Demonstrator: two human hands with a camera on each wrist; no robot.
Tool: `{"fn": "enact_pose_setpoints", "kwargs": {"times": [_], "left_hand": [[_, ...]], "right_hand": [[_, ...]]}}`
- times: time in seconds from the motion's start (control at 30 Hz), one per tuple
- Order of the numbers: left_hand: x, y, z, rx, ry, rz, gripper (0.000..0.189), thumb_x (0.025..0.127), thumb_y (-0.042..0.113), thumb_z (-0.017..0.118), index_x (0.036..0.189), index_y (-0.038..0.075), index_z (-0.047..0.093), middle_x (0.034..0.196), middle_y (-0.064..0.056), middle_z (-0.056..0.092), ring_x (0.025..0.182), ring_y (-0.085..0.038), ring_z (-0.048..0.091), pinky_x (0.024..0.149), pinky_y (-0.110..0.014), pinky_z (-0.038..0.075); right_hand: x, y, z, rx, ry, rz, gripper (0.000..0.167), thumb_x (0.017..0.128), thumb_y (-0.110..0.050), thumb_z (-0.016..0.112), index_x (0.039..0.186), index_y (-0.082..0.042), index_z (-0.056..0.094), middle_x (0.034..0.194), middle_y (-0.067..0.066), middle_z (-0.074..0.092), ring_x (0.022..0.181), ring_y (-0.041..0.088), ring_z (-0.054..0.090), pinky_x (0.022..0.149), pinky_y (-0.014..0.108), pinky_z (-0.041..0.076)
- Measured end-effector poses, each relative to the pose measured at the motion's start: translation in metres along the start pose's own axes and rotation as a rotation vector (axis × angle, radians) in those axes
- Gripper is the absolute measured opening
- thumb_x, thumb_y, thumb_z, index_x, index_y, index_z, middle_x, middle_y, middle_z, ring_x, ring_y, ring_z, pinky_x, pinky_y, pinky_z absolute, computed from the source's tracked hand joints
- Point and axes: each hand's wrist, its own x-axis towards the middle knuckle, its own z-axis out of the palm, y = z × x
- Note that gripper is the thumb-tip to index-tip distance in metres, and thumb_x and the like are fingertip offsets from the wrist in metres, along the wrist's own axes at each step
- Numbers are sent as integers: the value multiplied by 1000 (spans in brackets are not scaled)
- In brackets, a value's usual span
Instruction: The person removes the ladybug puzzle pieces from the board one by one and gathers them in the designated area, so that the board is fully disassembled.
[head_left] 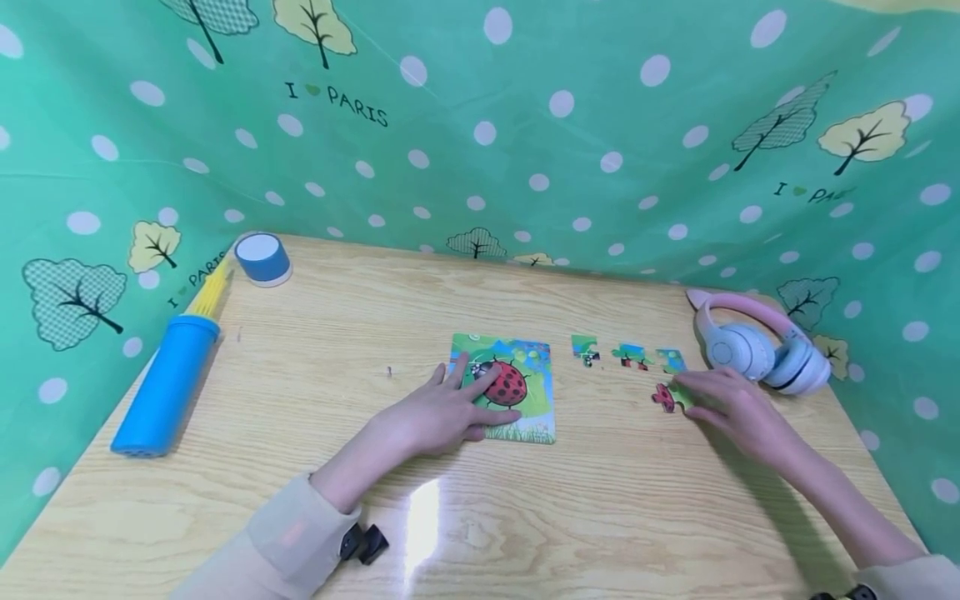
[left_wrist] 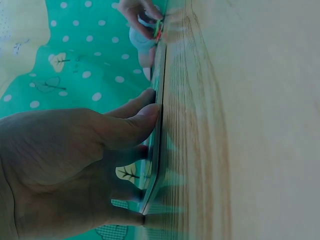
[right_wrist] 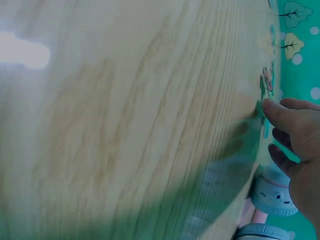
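Observation:
My left hand (head_left: 446, 412) rests on a square ladybug picture board (head_left: 538, 400), its fingers spread across the left part. In the left wrist view the thumb lies along the edge of the thin board (left_wrist: 156, 170). At the right, my right hand (head_left: 738, 408) pinches a red and green puzzle piece (head_left: 663, 397) between thumb and fingers, close over the table. The right wrist view shows this piece (right_wrist: 267, 80) just past the thumb tip. Three more puzzle pieces lie in a row behind: one at left (head_left: 585, 348), one in the middle (head_left: 630, 356), one at right (head_left: 671, 360).
Cat-ear headphones (head_left: 738, 348) lie right of the right hand. A blue pump (head_left: 168, 387) with a yellow nozzle and a blue and white round container (head_left: 262, 259) stand at the left. A green dotted curtain (head_left: 480, 167) hangs behind the wooden table (head_left: 337, 325).

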Motion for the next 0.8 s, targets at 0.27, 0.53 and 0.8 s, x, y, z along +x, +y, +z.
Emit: {"fn": "enact_pose_setpoints", "kwargs": {"times": [0.27,0.53,0.8], "left_hand": [[2,-1,1,-11,0,-8,49,106,35,54,151,50,44,175,-8,14,157,-55,6,124,-69,23],[2,0,0,-9,-14,-14,49,106,35,54,151,51,43,175,-8,14,157,-54,5,124,-69,22],[2,-1,0,-8,-11,-14,49,106,35,53,151,51,44,175,-8,14,157,-54,5,124,-69,23]], "right_hand": [[-6,5,-3,-77,-9,-63,57,62,0,91,117,-4,76,113,11,78,99,25,66,87,22,48],[-6,4,-6,-95,-31,-94,59,61,1,91,117,-5,76,112,10,79,100,26,65,82,30,50],[-6,6,-6,-104,-36,-102,59,60,-1,91,117,-6,77,117,11,77,101,26,65,82,30,50]]}}
